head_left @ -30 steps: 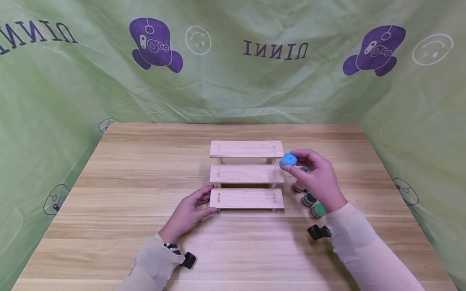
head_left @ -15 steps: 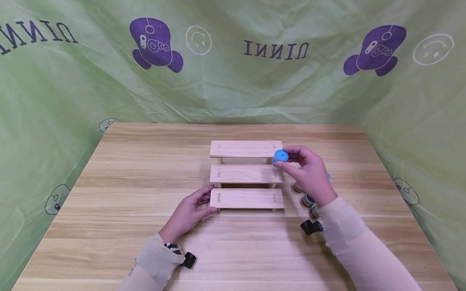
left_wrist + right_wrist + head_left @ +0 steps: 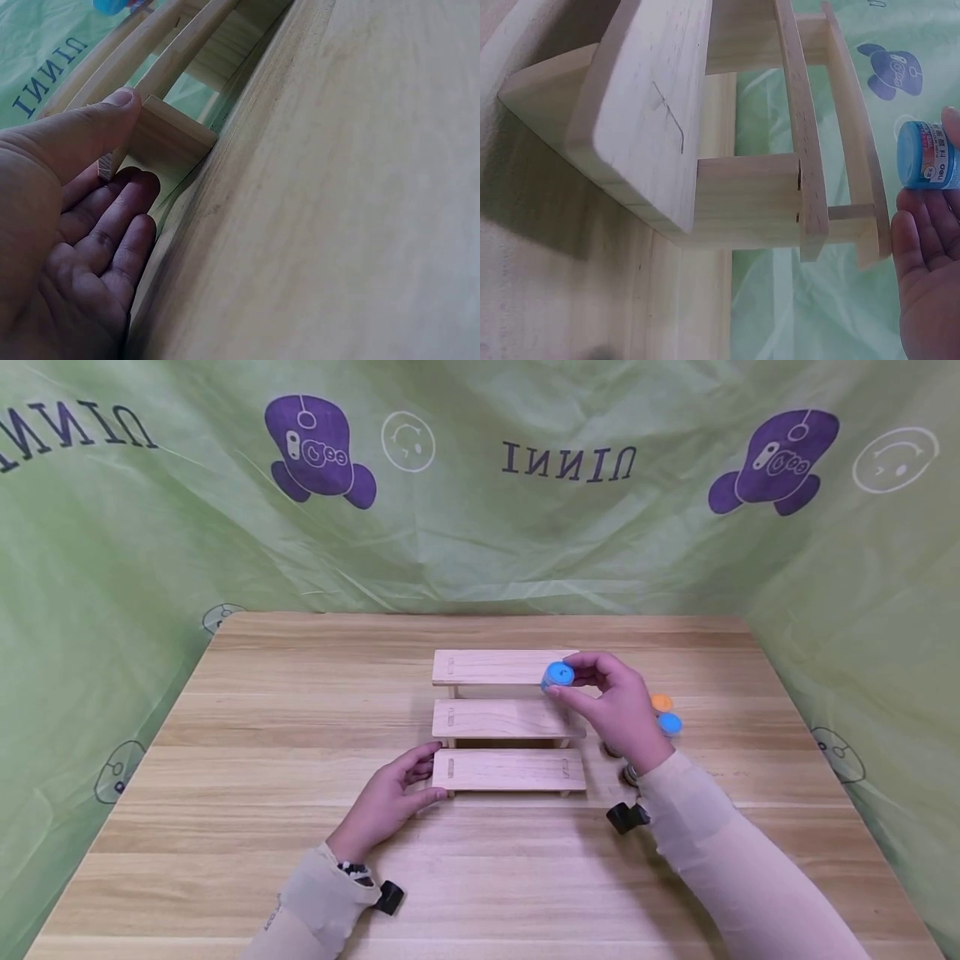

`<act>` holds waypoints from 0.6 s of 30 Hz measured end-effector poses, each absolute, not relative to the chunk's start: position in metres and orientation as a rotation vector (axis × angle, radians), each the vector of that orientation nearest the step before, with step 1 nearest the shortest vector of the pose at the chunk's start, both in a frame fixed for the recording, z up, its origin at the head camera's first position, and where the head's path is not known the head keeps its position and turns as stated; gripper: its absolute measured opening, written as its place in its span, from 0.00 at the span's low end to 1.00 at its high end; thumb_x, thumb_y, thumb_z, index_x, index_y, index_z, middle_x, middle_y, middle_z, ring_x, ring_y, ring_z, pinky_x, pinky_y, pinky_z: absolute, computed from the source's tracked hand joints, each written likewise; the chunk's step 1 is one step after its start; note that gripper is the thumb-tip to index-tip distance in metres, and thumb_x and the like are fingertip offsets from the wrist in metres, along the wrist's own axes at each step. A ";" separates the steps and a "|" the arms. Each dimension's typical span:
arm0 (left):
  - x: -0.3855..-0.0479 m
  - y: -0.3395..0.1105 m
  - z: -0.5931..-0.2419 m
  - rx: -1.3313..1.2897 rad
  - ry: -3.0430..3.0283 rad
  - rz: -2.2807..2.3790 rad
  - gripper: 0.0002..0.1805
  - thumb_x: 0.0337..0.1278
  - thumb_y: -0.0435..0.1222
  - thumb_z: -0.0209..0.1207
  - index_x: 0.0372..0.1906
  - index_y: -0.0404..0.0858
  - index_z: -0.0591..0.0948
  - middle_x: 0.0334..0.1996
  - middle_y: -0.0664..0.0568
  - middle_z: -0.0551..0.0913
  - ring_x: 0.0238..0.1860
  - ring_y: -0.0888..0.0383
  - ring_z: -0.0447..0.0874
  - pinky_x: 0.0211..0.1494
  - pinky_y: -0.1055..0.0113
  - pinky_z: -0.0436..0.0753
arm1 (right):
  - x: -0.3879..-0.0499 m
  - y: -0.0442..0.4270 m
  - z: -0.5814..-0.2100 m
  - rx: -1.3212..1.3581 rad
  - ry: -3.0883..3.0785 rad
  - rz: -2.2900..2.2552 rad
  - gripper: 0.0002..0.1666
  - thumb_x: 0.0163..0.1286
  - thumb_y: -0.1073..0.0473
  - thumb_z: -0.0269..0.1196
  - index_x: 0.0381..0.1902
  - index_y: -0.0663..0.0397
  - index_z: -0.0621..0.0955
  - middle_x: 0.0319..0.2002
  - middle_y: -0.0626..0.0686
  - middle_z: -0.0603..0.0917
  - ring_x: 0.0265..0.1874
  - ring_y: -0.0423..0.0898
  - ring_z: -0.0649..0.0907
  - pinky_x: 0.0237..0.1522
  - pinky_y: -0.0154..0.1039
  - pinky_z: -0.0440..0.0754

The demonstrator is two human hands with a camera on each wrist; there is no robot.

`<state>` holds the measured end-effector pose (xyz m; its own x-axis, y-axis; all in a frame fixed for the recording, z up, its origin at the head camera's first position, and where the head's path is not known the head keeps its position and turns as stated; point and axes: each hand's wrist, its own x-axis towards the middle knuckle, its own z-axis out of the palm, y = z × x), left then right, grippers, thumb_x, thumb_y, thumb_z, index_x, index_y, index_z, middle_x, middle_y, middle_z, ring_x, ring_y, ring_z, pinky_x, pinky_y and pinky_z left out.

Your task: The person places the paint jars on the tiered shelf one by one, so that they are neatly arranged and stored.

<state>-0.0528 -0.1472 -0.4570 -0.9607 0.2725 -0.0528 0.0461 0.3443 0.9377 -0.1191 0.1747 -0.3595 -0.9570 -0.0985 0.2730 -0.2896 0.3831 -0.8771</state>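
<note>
A three-tier wooden step rack (image 3: 508, 718) stands on the table, its boards bare. My left hand (image 3: 386, 797) holds the left end of the lowest board. In the left wrist view the thumb (image 3: 112, 112) lies on the board's edge, with the other fingers curled below. Between thumb and fingers, my right hand (image 3: 622, 706) pinches a small blue-lidded jar (image 3: 557, 675), held up in front of the top board's right part. A printed label shows on the jar (image 3: 930, 156) in the right wrist view. The jar looks apart from the rack there.
Right of the rack, partly behind my right hand, are more small jars: one with an orange lid (image 3: 662, 702), one with a blue lid (image 3: 670, 724), and darker ones mostly hidden. A green printed cloth (image 3: 465, 543) hangs around the wooden table (image 3: 300, 660).
My right hand has carried the blue-lidded jar leftward and slightly away, from the rack's right end to over the top board's right part. My left hand stays in place.
</note>
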 end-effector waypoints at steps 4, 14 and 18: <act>-0.052 -0.147 -0.457 0.290 2.410 1.665 0.39 0.53 0.35 0.74 0.71 0.37 0.71 0.54 0.43 0.83 0.56 0.48 0.82 0.61 0.56 0.80 | -0.123 0.170 -0.358 0.363 -2.471 1.614 0.24 0.60 0.53 0.76 0.51 0.56 0.82 0.44 0.50 0.85 0.43 0.45 0.83 0.47 0.32 0.81; -0.052 -0.148 -0.458 0.322 2.399 1.682 0.40 0.53 0.36 0.73 0.71 0.37 0.71 0.54 0.43 0.83 0.57 0.47 0.82 0.61 0.56 0.80 | -0.130 0.154 -0.355 0.382 -2.520 1.625 0.27 0.59 0.52 0.76 0.52 0.57 0.81 0.44 0.52 0.85 0.41 0.46 0.84 0.45 0.31 0.84; -0.052 -0.148 -0.457 0.324 2.390 1.684 0.39 0.54 0.35 0.73 0.71 0.37 0.71 0.53 0.43 0.84 0.57 0.47 0.82 0.60 0.56 0.80 | -0.132 0.149 -0.352 0.356 -2.555 1.655 0.28 0.59 0.48 0.76 0.52 0.55 0.81 0.44 0.51 0.85 0.41 0.45 0.85 0.45 0.32 0.84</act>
